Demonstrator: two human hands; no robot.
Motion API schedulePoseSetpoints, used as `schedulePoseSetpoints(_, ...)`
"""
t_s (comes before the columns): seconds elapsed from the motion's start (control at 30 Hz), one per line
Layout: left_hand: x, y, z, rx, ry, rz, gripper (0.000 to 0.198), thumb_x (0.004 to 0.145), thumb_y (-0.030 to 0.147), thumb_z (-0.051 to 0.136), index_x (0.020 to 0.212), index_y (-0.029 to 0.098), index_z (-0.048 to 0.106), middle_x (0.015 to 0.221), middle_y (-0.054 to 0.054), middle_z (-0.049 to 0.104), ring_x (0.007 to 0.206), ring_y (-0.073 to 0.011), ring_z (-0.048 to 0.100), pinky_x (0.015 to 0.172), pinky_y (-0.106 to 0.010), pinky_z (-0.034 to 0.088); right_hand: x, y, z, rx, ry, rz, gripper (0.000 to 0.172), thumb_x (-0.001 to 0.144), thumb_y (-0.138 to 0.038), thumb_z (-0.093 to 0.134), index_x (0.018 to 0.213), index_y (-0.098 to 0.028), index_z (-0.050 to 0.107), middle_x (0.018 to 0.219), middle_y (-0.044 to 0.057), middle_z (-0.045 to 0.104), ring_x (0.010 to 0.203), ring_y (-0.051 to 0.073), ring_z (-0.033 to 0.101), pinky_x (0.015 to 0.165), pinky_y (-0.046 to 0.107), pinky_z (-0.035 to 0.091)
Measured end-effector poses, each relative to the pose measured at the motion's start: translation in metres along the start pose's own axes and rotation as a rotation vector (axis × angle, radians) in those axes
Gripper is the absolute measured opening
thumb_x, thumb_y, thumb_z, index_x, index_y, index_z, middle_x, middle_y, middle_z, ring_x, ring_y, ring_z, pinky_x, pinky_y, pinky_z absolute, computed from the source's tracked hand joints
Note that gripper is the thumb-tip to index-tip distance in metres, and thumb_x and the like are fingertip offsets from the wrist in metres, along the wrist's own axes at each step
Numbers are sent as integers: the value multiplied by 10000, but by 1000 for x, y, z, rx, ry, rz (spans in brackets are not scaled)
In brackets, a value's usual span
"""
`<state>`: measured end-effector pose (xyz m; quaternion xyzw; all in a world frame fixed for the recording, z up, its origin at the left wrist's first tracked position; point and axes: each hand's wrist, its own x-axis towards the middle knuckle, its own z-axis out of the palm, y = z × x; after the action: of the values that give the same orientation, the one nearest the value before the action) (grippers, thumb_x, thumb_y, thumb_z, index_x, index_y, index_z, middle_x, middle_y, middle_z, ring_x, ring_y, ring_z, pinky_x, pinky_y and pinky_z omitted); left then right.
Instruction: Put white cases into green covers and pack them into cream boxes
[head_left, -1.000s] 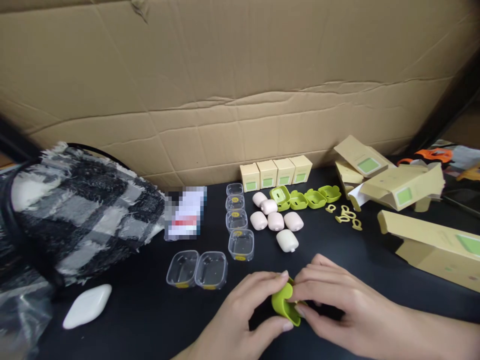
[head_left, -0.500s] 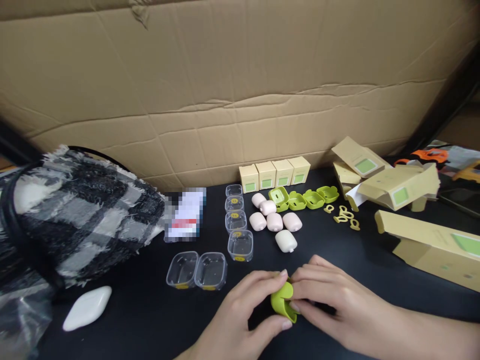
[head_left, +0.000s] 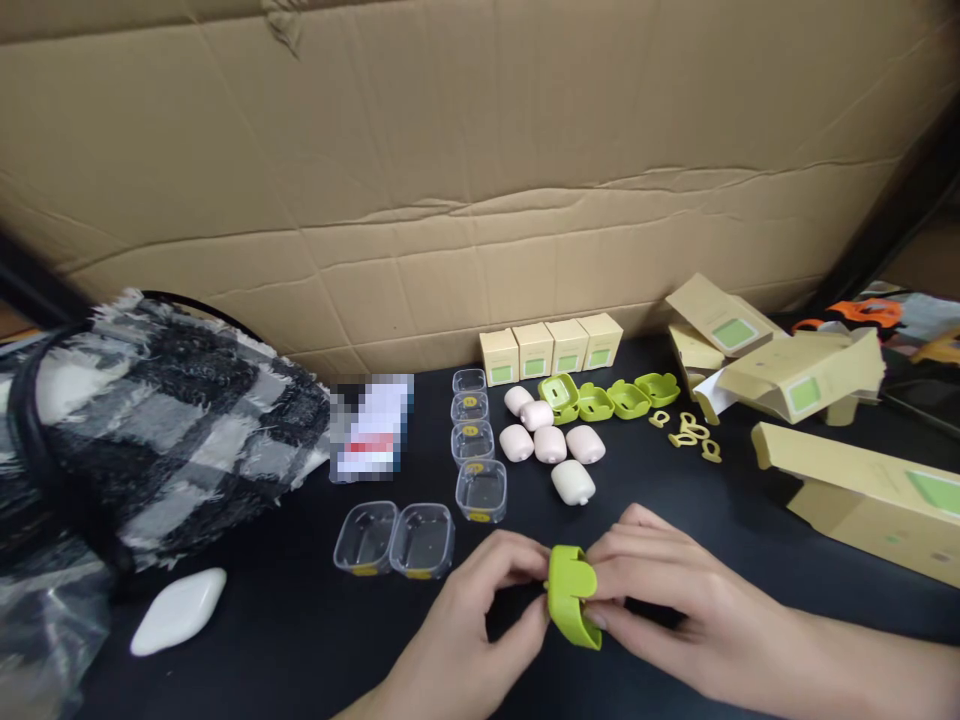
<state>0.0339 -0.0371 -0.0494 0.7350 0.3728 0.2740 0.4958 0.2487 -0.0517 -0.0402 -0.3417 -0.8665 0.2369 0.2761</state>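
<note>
The left hand [head_left: 480,615] and right hand [head_left: 679,590] grasp a tilted green holder [head_left: 571,605], right fingertips [head_left: 598,615] apparently inside it, near two clear tubs [head_left: 422,542] with yellow stickers [head_left: 421,574].

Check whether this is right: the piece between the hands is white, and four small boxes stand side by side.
Wrong colour: the head view shows a green piece between the left hand and right hand, not a white one. The four small boxes do stand side by side.
</note>
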Motion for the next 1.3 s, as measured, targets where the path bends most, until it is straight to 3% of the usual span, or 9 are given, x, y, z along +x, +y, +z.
schedulePoseSetpoints(0.17,2,5,-3,-66,-20,-19,92,885,160,520,875,176,609,972,-53,653,926,-175,645,857,-284,506,-4,-5,-3,136,88,-3,284,782,-104,609,1038,-229,605,976,40,650,830,148,631,807,286,478)
schedulePoseSetpoints(0.23,2,3,-3,-108,-11,-46,93,910,204,506,901,183,596,956,-43,657,918,-173,647,847,-277,508,-7,-3,0,165,170,44,483,718,-139,677,1168,-241,534,1093,65,600,913,175,620,828,290,500)
schedulePoseSetpoints(0.33,2,0,-2,-63,-12,-44,99,917,217,496,903,189,589,946,-34,651,909,-167,647,843,-267,501,-8,0,8,178,99,220,797,618,-230,793,1317,-241,411,1204,88,567,1044,233,597,892,340,499)
schedulePoseSetpoints(0.43,1,0,-1,-9,-33,-15,102,911,190,476,907,192,578,957,-37,652,915,-170,644,845,-276,496,-5,2,14,236,16,314,690,670,-236,758,1286,-225,447,1135,64,629,1001,215,623,864,317,511)
schedulePoseSetpoints(0.53,1,2,0,32,-15,-6,85,862,142,488,854,196,553,911,-30,641,876,-175,640,812,-284,496,-2,0,16,248,80,268,576,664,-171,716,1198,-219,507,1028,33,659,891,181,634,791,271,519)
schedulePoseSetpoints(0.67,2,5,0,95,37,38,129,774,77,495,754,204,493,858,-19,607,825,-168,629,768,-270,481,-4,-3,16,167,149,217,568,592,-141,725,1117,-234,530,1007,25,661,881,201,634,772,291,503)
schedulePoseSetpoints(0.93,4,10,-1,220,-32,50,173,708,24,517,733,195,506,787,-6,555,786,-172,579,711,-267,449,-9,-2,19,90,178,159,546,578,-190,715,1082,-251,514,997,13,677,886,226,648,798,318,483)
schedulePoseSetpoints(1.1,5,9,-1,202,-29,28,159,740,36,527,733,194,519,804,-2,545,795,-161,569,727,-258,443,-12,1,22,52,217,135,615,573,-151,692,1131,-282,467,995,-16,678,913,230,650,963,387,409)
schedulePoseSetpoints(1.3,7,8,-1,198,-6,-6,137,785,72,515,739,201,519,785,5,541,775,-154,557,723,-257,447,-13,-1,26,88,299,138,664,560,-101,659,1152,-295,430,944,-23,620,806,178,621,791,288,491)
